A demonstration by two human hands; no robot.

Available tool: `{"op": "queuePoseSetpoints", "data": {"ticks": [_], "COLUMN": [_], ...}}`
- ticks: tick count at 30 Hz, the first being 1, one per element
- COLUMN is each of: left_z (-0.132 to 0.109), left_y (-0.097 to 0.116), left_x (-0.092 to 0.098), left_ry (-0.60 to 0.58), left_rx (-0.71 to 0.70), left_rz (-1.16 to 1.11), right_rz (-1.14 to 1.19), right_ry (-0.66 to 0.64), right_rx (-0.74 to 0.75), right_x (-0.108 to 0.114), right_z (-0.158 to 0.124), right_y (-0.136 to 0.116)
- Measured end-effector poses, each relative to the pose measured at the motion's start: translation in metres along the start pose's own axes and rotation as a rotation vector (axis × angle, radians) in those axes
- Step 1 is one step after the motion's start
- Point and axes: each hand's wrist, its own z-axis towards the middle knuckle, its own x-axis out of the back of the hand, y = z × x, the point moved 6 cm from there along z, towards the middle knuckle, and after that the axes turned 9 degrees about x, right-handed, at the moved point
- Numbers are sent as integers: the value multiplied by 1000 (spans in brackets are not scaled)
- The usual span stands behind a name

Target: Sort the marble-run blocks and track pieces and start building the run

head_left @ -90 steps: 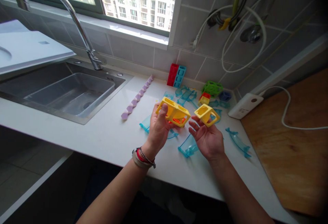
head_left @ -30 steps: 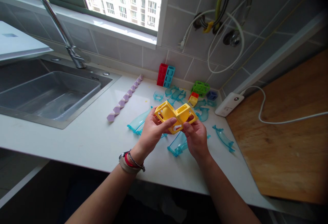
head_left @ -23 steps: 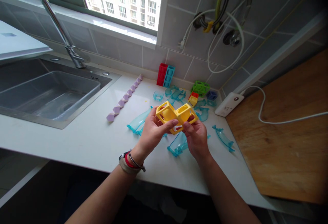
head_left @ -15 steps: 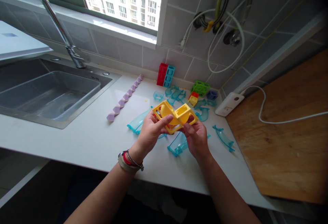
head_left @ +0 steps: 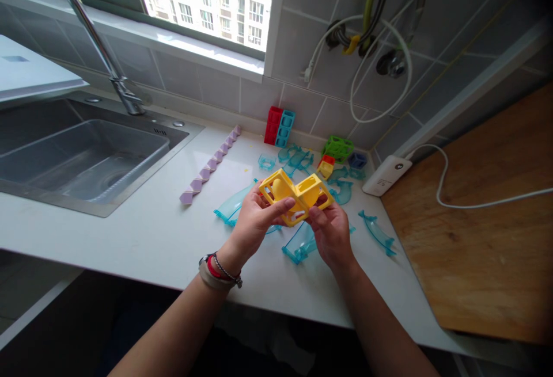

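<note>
Yellow pieces brought into contact between both hands.
The left yellow piece [head_left: 279,189] and right yellow piece [head_left: 308,197], apart three seconds ago, now meet in a V above the counter [head_left: 147,242]; whether they are latched cannot be determined. The left hand [head_left: 254,220] is clamped on the former, the right hand [head_left: 332,232] on the latter. Contact suggests alignment is the step in hand, with joining probably unconfirmed. Below the grip lies a turquoise chute [head_left: 298,246]; beyond it, a red column [head_left: 273,126] stands beside a blue column [head_left: 286,128]; left of it, a purple strip [head_left: 211,167].
</note>
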Motion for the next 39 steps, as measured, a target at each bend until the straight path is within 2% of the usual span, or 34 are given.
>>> {"op": "queuePoseSetpoints", "data": {"ticks": [12, 21, 29, 36, 39], "left_z": [-3, -1, 2, 1, 0], "left_y": [6, 3, -6, -3, -2], "left_x": [-4, -2, 1, 0, -1], "left_ry": [11, 11, 1, 2, -19], "left_rx": [-75, -46, 33, 34, 15], "left_rz": [33, 17, 1, 0, -10], "right_rz": [-29, -68, -109, -123, -139], "right_ry": [26, 38, 30, 36, -1], "right_rx": [-31, -14, 1, -3, 4], "right_x": [4, 4, 8, 12, 8], "right_z": [1, 1, 3, 4, 3], "right_y": [4, 4, 7, 8, 5]}}
